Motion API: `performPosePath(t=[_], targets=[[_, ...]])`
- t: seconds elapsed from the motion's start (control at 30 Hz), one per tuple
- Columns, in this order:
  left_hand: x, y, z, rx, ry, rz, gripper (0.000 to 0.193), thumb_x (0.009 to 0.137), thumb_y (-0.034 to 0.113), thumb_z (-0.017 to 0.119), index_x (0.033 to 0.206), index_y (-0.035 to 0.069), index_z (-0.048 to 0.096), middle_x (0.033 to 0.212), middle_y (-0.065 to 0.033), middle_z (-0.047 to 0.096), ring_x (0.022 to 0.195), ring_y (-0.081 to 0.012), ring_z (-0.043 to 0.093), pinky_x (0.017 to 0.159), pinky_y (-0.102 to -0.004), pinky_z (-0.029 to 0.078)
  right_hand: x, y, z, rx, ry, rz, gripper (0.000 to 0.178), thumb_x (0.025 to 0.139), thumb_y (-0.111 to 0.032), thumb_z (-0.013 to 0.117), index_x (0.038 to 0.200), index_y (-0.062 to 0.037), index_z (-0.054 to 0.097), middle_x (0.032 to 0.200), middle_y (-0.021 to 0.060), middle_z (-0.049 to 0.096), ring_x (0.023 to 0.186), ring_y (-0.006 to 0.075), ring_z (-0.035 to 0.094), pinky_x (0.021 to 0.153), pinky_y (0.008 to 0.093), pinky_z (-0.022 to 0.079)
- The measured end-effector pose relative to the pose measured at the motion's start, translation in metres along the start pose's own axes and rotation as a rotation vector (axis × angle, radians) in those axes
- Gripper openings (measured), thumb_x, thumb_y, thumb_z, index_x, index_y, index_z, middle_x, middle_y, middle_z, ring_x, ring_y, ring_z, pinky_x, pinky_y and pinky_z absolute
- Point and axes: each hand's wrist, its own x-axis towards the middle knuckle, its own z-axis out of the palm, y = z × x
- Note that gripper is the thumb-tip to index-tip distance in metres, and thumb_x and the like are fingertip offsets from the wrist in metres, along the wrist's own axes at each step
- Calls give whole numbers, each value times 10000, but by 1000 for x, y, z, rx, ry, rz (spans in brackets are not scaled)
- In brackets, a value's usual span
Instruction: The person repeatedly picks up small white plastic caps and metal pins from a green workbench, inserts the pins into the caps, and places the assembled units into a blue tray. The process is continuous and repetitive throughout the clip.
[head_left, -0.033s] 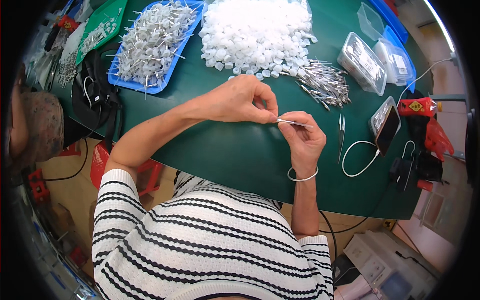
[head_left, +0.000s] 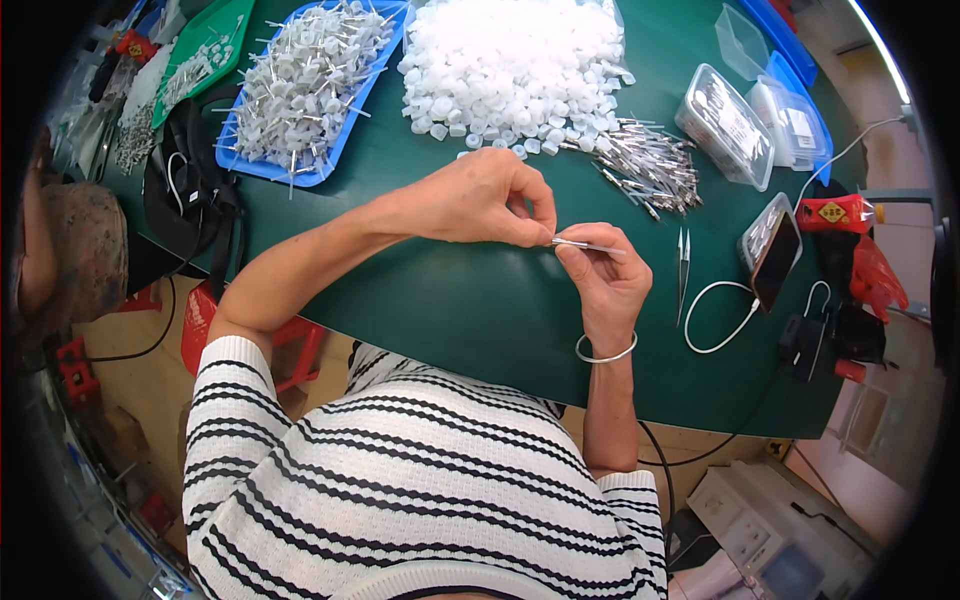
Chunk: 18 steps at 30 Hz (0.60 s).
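Over the near part of the green table (head_left: 450,300), both my hands meet fingertip to fingertip. My right hand (head_left: 612,285), with a bangle at its wrist, pinches a thin rod (head_left: 597,247) with a metallic end and a pale, translucent stem. My left hand (head_left: 490,203) is closed in a pinch at the metallic end; whatever lies between its fingertips is too small to make out. Just beyond the hands lie a heap of small white translucent caps (head_left: 510,70) and a loose pile of thin metal-tipped rods (head_left: 655,170).
At the far left stand a blue tray (head_left: 325,165) heaped with caps fitted on rods and a green tray (head_left: 222,35). Tweezers (head_left: 683,275) lie right of my hands, near a phone (head_left: 777,265) with a white cable. Clear boxes (head_left: 725,130) stand at the far right. Another person's arm (head_left: 38,245) shows at left.
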Motion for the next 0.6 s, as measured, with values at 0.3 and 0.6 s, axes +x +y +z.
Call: performPosePath(t=[0.3,0.6], targets=[[-3,2,-18,-61,-119,-88,103,771,115,664,817,23,667,802,-10,642,731,-75,596,660,-225,489,-2,2,-1,89,9,69,130,819,57,653,941,50,608,883,65,626,780,83,584,690,186,477],[-20,-22,25,-514,159,-108,178,803,58,695,965,7,640,937,-25,636,815,-67,582,718,-210,492,0,7,1,59,116,-18,126,821,41,662,929,37,596,899,77,631,770,75,583,659,173,470]])
